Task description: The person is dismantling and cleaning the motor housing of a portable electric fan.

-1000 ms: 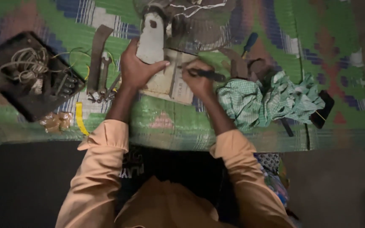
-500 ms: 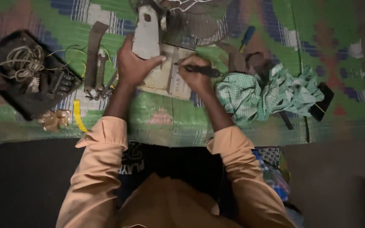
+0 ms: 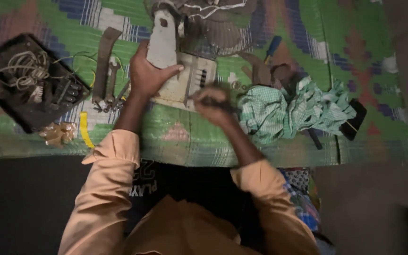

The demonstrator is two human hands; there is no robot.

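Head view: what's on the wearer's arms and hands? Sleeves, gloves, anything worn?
Both arms wear long, loose peach-orange sleeves with cuffs turned back partway up the forearm: left sleeve, right sleeve. The left hand and right hand are bare, with no gloves. No watch, ring or band shows, though the right hand is blurred. No markings show on the sleeves.

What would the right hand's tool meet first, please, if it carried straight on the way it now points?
Likely the cream fan base: the right hand aims its dark tool at it, though blur hides the tip.
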